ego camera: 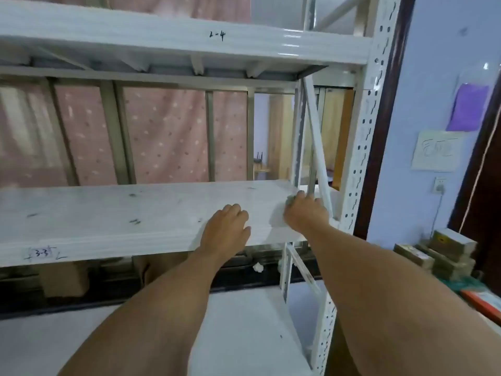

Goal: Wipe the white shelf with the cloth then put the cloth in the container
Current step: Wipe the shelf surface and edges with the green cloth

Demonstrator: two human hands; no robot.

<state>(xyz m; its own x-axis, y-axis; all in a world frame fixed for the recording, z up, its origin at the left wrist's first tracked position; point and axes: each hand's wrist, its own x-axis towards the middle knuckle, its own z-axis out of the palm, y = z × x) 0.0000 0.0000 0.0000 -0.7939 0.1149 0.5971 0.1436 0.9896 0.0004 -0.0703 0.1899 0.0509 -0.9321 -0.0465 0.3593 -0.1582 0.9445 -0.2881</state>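
White painted metal makes the middle board of the shelf (pixel 113 213), and both bare hands are on its right part. The left hand (pixel 226 226) lies palm down near the front edge, and its fingers (pixel 234 210) are loosely bent, close together, holding nothing. The right hand (pixel 305 211) is just beside the slanted white brace bar (pixel 317 147) at the right end of the board. Its fingers (pixel 299 196) are curled down and pressed on a small pale cloth (pixel 279 215), which shows only a little, under and to the left of these fingers, lying flat on the board. The picture is blurred there, so I cannot tell the edge of the cloth exactly.

To the left of the left fingers the board has several small dark marks (pixel 134 221), and a handwritten label "3-3" (pixel 40 253) is on its front lip, well apart from both hands. Above the fingers is the upper white shelf beam (pixel 162 42) with the writing "2-4" (pixel 217 36). Behind the fingers hangs a pink dotted curtain (pixel 162 137). To the right of the right fingers stands the white perforated upright post (pixel 363 147), and further right a pale blue wall (pixel 423 77) with a purple paper (pixel 469 107) and a white paper note (pixel 436 150). Below them some brown boxes (pixel 444 251) are stacked on the floor.
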